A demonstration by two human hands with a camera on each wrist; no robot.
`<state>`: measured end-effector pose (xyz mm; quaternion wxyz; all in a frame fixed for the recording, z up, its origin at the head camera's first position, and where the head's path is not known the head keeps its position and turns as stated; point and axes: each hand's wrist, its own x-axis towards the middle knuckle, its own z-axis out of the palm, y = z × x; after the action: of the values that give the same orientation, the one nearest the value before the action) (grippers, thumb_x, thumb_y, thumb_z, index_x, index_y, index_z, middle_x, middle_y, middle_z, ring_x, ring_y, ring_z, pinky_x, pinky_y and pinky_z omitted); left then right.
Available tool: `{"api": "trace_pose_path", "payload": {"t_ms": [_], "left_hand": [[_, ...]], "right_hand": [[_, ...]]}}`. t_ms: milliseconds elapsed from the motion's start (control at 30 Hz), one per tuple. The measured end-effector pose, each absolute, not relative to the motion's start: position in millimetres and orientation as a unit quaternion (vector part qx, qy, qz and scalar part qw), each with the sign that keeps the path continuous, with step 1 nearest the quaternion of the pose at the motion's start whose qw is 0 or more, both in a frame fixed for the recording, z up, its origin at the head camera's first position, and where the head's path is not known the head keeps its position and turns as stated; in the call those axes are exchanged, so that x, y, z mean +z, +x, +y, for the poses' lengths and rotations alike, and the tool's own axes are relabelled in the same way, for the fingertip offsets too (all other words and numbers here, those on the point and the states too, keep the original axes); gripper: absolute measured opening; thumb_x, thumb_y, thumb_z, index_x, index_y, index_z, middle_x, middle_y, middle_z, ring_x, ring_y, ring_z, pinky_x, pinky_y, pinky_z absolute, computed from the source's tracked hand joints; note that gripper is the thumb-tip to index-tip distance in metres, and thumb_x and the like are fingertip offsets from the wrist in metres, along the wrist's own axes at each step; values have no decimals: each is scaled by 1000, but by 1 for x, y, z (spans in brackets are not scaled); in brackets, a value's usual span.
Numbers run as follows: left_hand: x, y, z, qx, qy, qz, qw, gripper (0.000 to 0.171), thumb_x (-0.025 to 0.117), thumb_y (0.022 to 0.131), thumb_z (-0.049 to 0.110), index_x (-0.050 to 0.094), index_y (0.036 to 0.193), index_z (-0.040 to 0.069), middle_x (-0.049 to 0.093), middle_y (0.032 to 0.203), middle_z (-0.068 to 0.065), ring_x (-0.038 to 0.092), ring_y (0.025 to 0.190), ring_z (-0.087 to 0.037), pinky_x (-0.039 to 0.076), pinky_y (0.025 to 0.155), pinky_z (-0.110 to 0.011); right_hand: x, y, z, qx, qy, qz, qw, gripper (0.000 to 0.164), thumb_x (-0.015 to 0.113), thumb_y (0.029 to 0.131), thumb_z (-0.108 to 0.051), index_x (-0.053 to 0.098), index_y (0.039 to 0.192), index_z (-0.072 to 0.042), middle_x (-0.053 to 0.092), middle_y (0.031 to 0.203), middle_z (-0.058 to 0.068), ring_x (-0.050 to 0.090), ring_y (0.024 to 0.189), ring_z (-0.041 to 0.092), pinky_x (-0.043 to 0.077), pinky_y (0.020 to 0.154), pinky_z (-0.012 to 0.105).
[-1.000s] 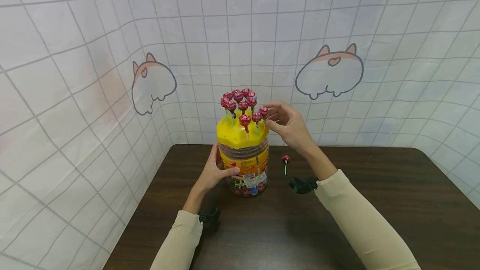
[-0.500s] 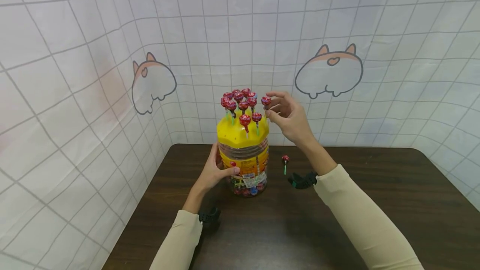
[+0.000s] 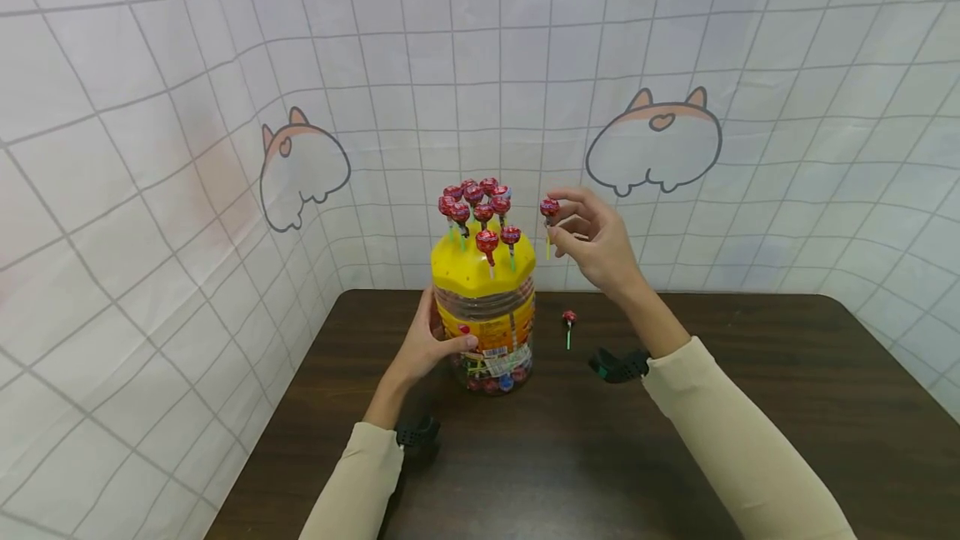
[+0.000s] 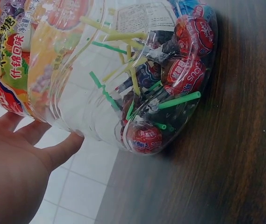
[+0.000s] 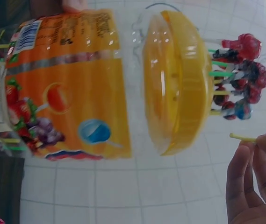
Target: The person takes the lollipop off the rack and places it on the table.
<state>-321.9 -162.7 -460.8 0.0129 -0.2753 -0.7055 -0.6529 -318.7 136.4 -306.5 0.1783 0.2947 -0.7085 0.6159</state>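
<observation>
A clear plastic lollipop jar (image 3: 486,330) with a yellow-orange label stands on the table. Several red-wrapped lollipops (image 3: 487,242) stick up from its yellow lid (image 3: 467,273). My left hand (image 3: 422,350) grips the jar's left side, thumb across the front and the other fingers partly hidden behind. Through the jar's clear bottom, the left wrist view shows more wrapped lollipops (image 4: 144,139) with green and yellow sticks. Right of the lid, my right hand (image 3: 598,247) pinches one lollipop (image 3: 550,207) upright; its yellow stick (image 5: 241,137) hangs free of the lid in the right wrist view.
One loose lollipop (image 3: 569,317) with a green stick lies on the dark wooden table (image 3: 712,373), right of the jar. Behind the table hangs a white grid-patterned curtain (image 3: 420,65) with cartoon prints.
My right hand has lifted a lollipop up from the lid's right side and carried it rightward, clear of the jar. The left hand keeps its grip on the jar.
</observation>
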Motion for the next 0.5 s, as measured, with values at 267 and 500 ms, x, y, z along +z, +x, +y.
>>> {"api": "trace_pose_path", "payload": {"t_ms": [267,500], "left_hand": [[-461,-323,-163,-653,-278,-705,14,96,82,88,18,19,159,33,48,147,-7,58,130,-24,51,109,-47],[-462,-324,-162,-652,-271,-708,16,97,83,87,18,20,159,35,48,148,-5,55,133,-26,48,111,-52]], "right_hand": [[-337,-323,151,635,254,-715,147,43,65,95,2,59,137,-8,62,102,10,65,77,18,61,64,31],[-369,-325,164,640,219,-725,131,44,65,95,2,58,137,-7,62,106,18,65,77,17,61,63,29]]}}
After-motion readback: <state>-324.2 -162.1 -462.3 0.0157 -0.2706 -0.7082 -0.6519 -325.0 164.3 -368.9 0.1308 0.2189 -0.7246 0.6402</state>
